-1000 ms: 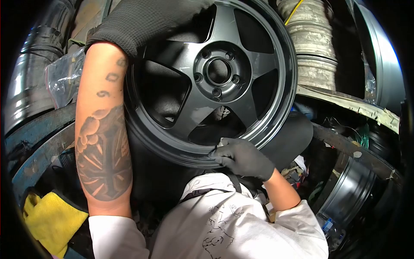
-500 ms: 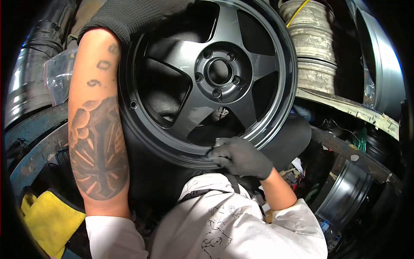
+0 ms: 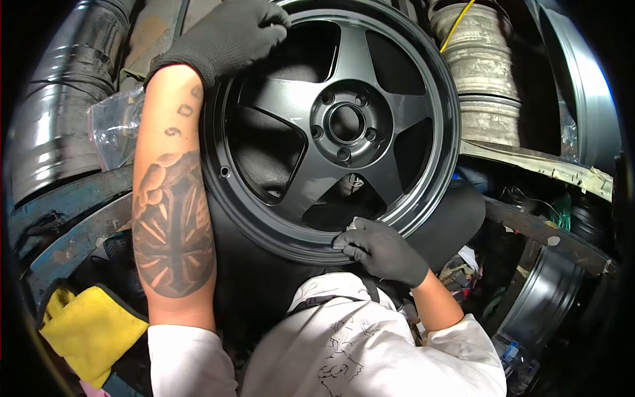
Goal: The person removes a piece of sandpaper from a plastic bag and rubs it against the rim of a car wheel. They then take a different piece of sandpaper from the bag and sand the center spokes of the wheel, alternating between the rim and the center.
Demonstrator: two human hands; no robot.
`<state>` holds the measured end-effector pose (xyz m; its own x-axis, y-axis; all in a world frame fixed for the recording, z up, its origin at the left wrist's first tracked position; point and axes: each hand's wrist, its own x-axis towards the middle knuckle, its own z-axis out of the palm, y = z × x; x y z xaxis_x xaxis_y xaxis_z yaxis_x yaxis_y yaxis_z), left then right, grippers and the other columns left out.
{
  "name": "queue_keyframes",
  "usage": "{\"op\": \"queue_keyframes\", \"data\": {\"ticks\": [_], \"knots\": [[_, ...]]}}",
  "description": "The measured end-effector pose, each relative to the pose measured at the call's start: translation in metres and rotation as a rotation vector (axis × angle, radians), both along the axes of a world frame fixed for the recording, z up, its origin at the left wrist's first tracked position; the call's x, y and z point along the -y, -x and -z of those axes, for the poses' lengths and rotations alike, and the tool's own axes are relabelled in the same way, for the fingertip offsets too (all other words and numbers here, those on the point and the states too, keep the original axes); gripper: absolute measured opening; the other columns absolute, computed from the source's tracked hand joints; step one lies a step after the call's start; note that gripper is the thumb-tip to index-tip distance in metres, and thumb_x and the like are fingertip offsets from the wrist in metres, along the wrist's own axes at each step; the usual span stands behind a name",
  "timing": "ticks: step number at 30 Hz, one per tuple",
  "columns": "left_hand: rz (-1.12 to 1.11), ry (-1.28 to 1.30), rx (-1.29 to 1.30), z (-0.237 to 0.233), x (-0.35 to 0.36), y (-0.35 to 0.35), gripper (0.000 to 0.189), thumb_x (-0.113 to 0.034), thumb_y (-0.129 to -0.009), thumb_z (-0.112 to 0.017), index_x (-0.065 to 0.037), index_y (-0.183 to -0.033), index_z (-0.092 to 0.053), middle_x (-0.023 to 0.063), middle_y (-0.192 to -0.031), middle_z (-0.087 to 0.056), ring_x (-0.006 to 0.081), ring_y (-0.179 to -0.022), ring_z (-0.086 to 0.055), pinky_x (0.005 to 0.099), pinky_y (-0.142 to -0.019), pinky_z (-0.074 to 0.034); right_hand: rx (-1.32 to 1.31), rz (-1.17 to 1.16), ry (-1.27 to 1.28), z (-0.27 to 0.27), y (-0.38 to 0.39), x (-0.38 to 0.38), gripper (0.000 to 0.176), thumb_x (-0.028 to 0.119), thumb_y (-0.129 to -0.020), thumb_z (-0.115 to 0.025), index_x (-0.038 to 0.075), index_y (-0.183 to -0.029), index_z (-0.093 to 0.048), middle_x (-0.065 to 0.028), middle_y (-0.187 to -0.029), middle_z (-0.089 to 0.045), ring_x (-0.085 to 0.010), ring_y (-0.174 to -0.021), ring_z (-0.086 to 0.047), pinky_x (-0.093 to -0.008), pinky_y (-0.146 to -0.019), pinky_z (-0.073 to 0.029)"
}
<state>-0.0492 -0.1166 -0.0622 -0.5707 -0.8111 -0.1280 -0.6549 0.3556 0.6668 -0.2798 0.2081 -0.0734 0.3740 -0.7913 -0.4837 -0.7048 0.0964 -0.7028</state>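
Note:
A dark grey five-spoke wheel rim (image 3: pixel 284 198) fills the middle of the view, face up and leaning over a black padded surface (image 3: pixel 456 212). At its upper left edge, my left hand (image 3: pixel 231 36) in a black knit glove has its fingers curled over the lip. My right hand (image 3: pixel 387 251), gloved in dark grey, is at the bottom lip nearest my body. Its fingers pinch a small light grey piece, like a folded bit of abrasive sheet or cloth (image 3: pixel 357 224), against the metal; most of it is hidden under the fingers.
Stacked worn wheels (image 3: pixel 479 73) stand at the upper right, near a silver rim (image 3: pixel 589 86). More metal barrels (image 3: pixel 73 99) and a clear plastic bag (image 3: pixel 112 129) are on the left. A yellow cloth (image 3: pixel 99 331) hangs at lower left; another dark rim (image 3: pixel 542 291) sits lower right.
The view has shifted, so everything sits a little further right and lower. My left hand's fingers now show at the rim's lip. My right hand remains at the bottom lip with the grey piece.

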Motion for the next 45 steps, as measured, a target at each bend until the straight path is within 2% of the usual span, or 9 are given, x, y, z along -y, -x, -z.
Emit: {"op": "queue_keyframes", "data": {"ticks": [1,2,6,15,25,37,40,43,45], "knots": [[0.038,-0.051,0.018,0.001,-0.001,0.002,0.028,-0.024,-0.101,-0.067,-0.005,-0.121,-0.072,0.0047,-0.093,-0.072,0.0098,-0.085,-0.067,0.026,-0.079,-0.054,0.014,0.031,0.021,-0.002,0.006,0.001,0.014,0.013,-0.095,-0.067,0.005,-0.105,-0.072,-0.0121,-0.092,-0.063,-0.0323,-0.087,-0.065,-0.0419,-0.077,-0.051],[0.067,-0.004,0.088,-0.001,-0.004,0.0,0.031,-0.023,-0.101,-0.065,-0.008,-0.128,-0.068,0.0084,-0.095,-0.072,0.0138,-0.088,-0.067,0.0296,-0.083,-0.054,0.03,0.065,0.052,-0.005,0.015,0.002,0.014,0.012,-0.096,-0.067,0.004,-0.106,-0.072,-0.0122,-0.093,-0.065,-0.0313,-0.088,-0.066,-0.0406,-0.079,-0.052],[0.058,-0.027,0.035,0.004,-0.003,-0.001,0.031,-0.022,-0.101,-0.063,-0.009,-0.128,-0.068,0.012,-0.102,-0.073,0.0195,-0.091,-0.068,0.0343,-0.088,-0.054,0.072,0.234,0.093,-0.015,0.024,0.003,0.012,0.011,-0.097,-0.065,0.002,-0.101,-0.071,-0.0145,-0.093,-0.068,-0.0314,-0.089,-0.067,-0.0395,-0.081,-0.053],[0.014,-0.043,0.077,0.002,-0.007,-0.002,0.032,-0.021,-0.099,-0.064,-0.011,-0.129,-0.069,0.0142,-0.112,-0.073,0.0231,-0.103,-0.07,0.0352,-0.096,-0.053,0.018,0.303,0.297,-0.024,0.048,0.031,0.009,0.01,-0.094,-0.066,0.004,-0.099,-0.071,-0.0113,-0.087,-0.07,-0.0298,-0.083,-0.068,-0.0405,-0.08,-0.052],[0.062,-0.029,0.153,0.01,0.0,0.003,0.034,-0.026,-0.101,-0.064,-0.01,-0.131,-0.067,0.0131,-0.115,-0.073,0.0227,-0.105,-0.069,0.0354,-0.098,-0.052,-0.031,0.086,0.26,0.003,0.019,0.01,0.013,0.018,-0.096,-0.066,0.008,-0.103,-0.072,-0.0119,-0.094,-0.069,-0.0315,-0.09,-0.067,-0.0435,-0.08,-0.051],[0.124,-0.022,0.05,0.011,-0.003,-0.002,0.034,-0.029,-0.103,-0.064,-0.013,-0.133,-0.066,0.011,-0.116,-0.072,0.0208,-0.105,-0.067,0.0357,-0.1,-0.051,-0.122,0.008,0.148,-0.003,-0.001,-0.005,0.011,0.017,-0.09,-0.065,0.01,-0.093,-0.073,-0.0091,-0.087,-0.063,-0.0292,-0.088,-0.064,-0.0434,-0.08,-0.049],[0.1,0.018,0.078,0.006,-0.006,-0.002,0.037,-0.032,-0.103,-0.064,-0.011,-0.133,-0.066,0.012,-0.117,-0.072,0.0222,-0.107,-0.068,0.036,-0.1,-0.052,-0.131,-0.082,0.087,-0.011,-0.001,0.0,0.011,0.015,-0.087,-0.072,0.008,-0.095,-0.074,-0.0096,-0.094,-0.066,-0.0321,-0.088,-0.066,-0.0438,-0.08,-0.052],[0.148,0.051,0.048,0.011,0.0,-0.002,0.039,-0.034,-0.103,-0.064,-0.009,-0.132,-0.066,0.0126,-0.117,-0.072,0.0227,-0.106,-0.069,0.0355,-0.098,-0.053,-0.125,-0.073,0.091,-0.012,-0.002,-0.002,0.013,0.019,-0.092,-0.064,0.01,-0.092,-0.074,-0.0097,-0.086,-0.063,-0.0303,-0.087,-0.065,-0.0444,-0.078,-0.05],[0.17,0.043,0.041,0.015,0.002,-0.004,0.039,-0.034,-0.102,-0.064,-0.008,-0.131,-0.066,0.0129,-0.116,-0.072,0.0227,-0.106,-0.069,0.0351,-0.098,-0.053,-0.066,-0.057,0.037,-0.01,0.002,0.0,0.013,0.018,-0.092,-0.068,0.007,-0.095,-0.075,-0.0112,-0.09,-0.066,-0.0317,-0.087,-0.066,-0.0435,-0.078,-0.052]]}}
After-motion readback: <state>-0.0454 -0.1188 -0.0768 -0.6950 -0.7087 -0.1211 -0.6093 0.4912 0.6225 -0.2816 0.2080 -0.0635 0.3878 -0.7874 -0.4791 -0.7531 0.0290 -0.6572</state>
